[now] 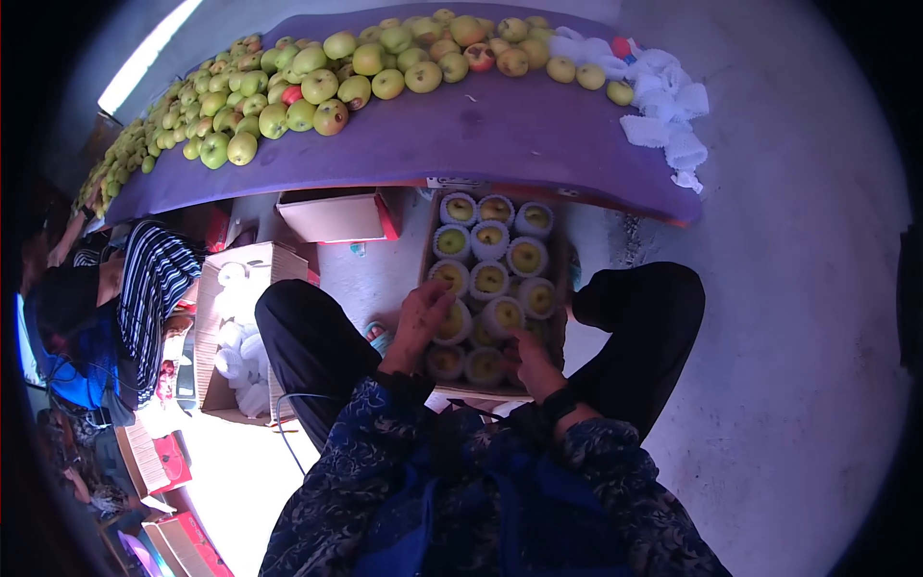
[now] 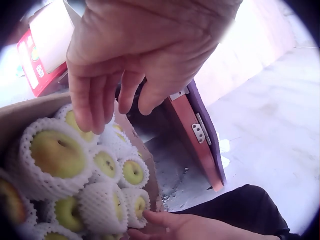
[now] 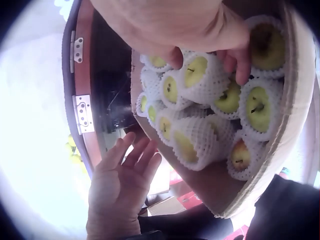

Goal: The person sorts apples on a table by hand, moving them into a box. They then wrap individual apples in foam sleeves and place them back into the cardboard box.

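Note:
Inside an open cardboard box (image 1: 430, 236) are apples in white foam nets, stems facing up. My left hand (image 1: 423, 322) is over the box's left side, its fingers loosely bent and nothing between them; the left wrist view shows the fingers hanging above a netted apple (image 2: 59, 152). At the near right of the box is my right hand (image 1: 536, 368). In the right wrist view, its thumb and fingers are spread on either side of a netted apple (image 3: 200, 77), fingertips overlapping the nets. From the left wrist, the right hand (image 2: 195, 227) shows its thumb extended beside the apples.
Ahead, a purple-covered table (image 1: 461, 135) bears a heap of loose apples (image 1: 317, 87) and white foam nets (image 1: 673, 106). A carton of nets (image 1: 231, 361) stands at left, an open box (image 1: 336, 216) behind it. Another person in a striped garment (image 1: 159, 279) is at far left.

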Action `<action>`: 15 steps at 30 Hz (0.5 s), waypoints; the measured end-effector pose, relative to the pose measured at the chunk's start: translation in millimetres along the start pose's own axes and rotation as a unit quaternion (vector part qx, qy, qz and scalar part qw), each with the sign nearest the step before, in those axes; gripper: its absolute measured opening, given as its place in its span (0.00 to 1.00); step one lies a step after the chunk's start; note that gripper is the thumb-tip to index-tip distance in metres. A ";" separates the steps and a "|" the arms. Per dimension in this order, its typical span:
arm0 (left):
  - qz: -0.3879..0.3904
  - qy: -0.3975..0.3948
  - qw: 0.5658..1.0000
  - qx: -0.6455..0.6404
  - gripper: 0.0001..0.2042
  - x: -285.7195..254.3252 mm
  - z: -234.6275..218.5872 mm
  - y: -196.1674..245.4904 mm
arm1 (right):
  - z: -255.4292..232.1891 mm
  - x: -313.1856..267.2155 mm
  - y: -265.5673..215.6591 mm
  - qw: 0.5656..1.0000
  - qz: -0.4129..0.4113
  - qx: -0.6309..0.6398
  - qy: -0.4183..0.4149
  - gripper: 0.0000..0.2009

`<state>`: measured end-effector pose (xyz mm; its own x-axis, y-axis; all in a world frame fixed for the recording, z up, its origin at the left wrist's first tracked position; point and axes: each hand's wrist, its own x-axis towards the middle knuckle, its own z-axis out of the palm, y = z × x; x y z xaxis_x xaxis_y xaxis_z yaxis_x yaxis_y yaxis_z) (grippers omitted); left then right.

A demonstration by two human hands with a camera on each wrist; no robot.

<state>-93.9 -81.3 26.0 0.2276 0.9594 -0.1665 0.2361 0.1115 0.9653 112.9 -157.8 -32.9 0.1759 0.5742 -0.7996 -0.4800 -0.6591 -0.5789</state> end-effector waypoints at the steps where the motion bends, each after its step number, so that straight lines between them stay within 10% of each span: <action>1: 0.004 -0.004 1.000 0.002 0.18 2.4 2.2 -1.5 | -1.0 -1.3 -4.5 1.000 0.004 -0.001 0.028 0.22; 15: 0.025 -0.002 0.999 0.045 0.18 5.6 3.6 -6.3 | 3.3 34.5 0.8 0.998 0.004 -0.055 0.034 0.24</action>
<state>-90.6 -77.6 18.3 0.2442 0.9624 -0.1188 0.3073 0.0394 0.9508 115.7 -136.9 -60.4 0.2320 0.5372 -0.8109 -0.3853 -0.7147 -0.5837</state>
